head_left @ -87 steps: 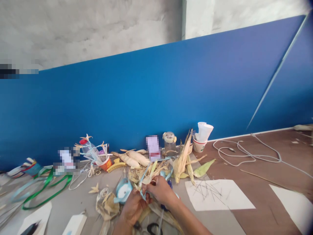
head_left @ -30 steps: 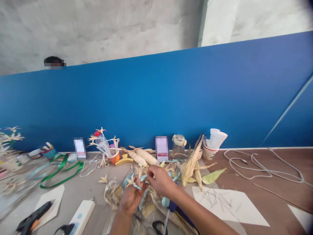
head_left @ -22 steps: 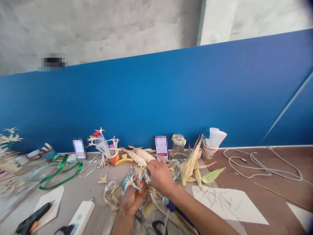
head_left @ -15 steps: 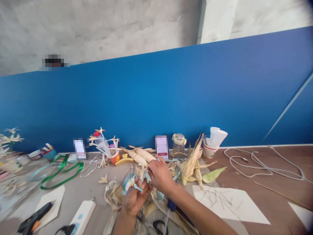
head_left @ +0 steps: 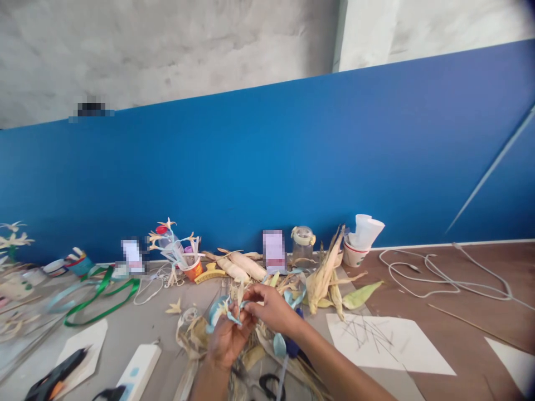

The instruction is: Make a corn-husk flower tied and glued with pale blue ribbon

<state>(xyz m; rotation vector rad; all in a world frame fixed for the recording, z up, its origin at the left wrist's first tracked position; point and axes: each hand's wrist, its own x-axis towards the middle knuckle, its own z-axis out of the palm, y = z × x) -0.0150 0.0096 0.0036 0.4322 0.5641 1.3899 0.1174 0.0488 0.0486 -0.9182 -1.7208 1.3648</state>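
Note:
My left hand [head_left: 229, 340] is closed around a small flower of pale corn husk [head_left: 239, 295] with light-blue strip [head_left: 233, 319] about it. Close against it, my right hand [head_left: 273, 312] pinches at the light-blue strip by the flower; the fingertips partly cover the spot. Behind the left hand lies a light-blue roll [head_left: 216, 311], partly hidden. Dry husk scraps [head_left: 190, 337] surround both hands. Below my right wrist are a blue-handled tool [head_left: 292, 346] and black scissors handles [head_left: 271, 384], partly covered.
Whole husks [head_left: 328, 278] and a lidded jar [head_left: 303, 245] stand behind the hands. Thin wires lie on white paper [head_left: 388, 342] at right. A glue gun [head_left: 56, 376], power strip [head_left: 137, 370] and green ribbon [head_left: 100, 301] are at left. A blue partition [head_left: 251, 167] closes the back.
My right hand has come down and turned, its fingers now nearer the left hand at the flower. The left hand keeps its hold. The view has shifted slightly.

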